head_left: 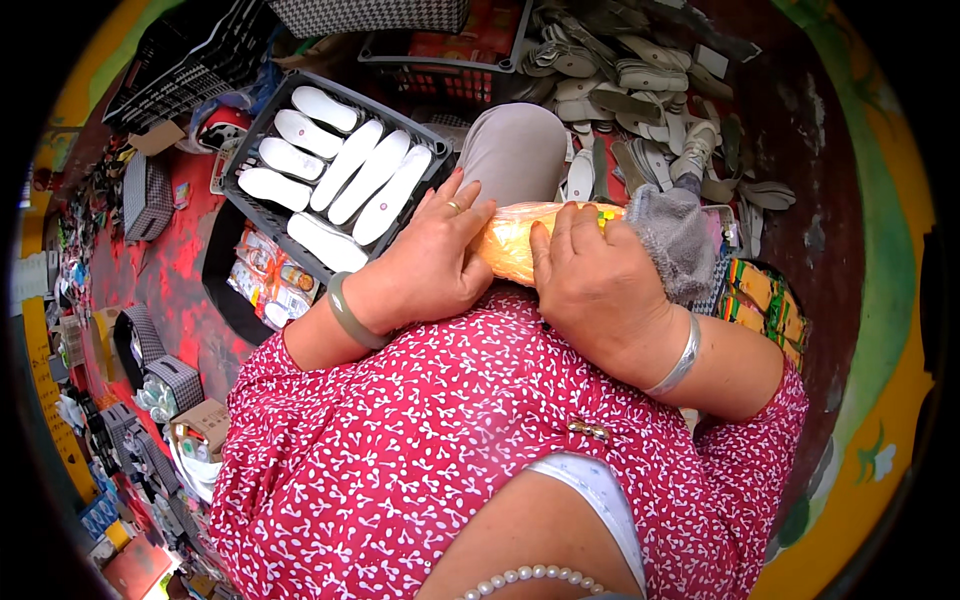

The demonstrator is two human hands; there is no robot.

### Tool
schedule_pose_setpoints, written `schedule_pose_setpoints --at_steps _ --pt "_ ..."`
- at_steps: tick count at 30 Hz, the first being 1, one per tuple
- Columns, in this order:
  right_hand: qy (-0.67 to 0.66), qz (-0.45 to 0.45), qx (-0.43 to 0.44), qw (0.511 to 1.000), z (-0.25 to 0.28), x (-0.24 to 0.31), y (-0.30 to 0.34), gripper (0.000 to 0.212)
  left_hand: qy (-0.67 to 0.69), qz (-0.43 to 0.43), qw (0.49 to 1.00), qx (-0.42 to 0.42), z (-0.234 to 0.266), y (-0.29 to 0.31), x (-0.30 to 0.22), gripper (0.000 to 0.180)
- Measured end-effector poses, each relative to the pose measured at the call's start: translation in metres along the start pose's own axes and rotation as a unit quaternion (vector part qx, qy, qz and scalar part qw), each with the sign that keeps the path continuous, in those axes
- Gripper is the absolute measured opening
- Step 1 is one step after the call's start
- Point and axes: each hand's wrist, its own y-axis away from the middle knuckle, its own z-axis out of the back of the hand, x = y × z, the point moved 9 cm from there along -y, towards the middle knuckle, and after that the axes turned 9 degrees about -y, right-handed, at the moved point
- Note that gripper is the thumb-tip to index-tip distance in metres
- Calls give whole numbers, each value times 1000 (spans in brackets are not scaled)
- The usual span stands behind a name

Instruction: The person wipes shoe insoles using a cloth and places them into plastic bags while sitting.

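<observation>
Across my lap lies a shiny orange-yellow bundle wrapped in clear plastic point(510, 243); its contents cannot be made out. My left hand point(432, 250), with a ring and a green bangle, grips the bundle's left end, fingers over the top. My right hand point(600, 270), wearing a silver bangle, is curled over the bundle's middle and right part, fingertips pressing on the plastic. A small yellow and green patch shows beside those fingertips. Just right of that hand, a grey fuzzy cloth point(677, 240) drapes next to the bundle.
A dark crate point(262, 205) topped with white insoles point(345, 165) stands at front left. Loose insoles and shoe parts point(640, 95) pile up at far right. Beside my right forearm sit colourful packets point(765, 300). Houndstooth boxes point(147, 197) and goods line the left.
</observation>
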Motion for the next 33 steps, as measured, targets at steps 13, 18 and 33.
schedule_pose_setpoints --at_steps 13,18,33 --pt "-45 2 20 999 -1 -2 9 24 79 -74 994 -31 0 -4 0 44" --pt "-169 -10 -23 985 -5 -42 12 16 50 -180 977 -101 13 -1 -14 54" --pt "-83 -1 45 996 -31 -65 -2 27 8 -123 987 -98 -14 -18 9 64"
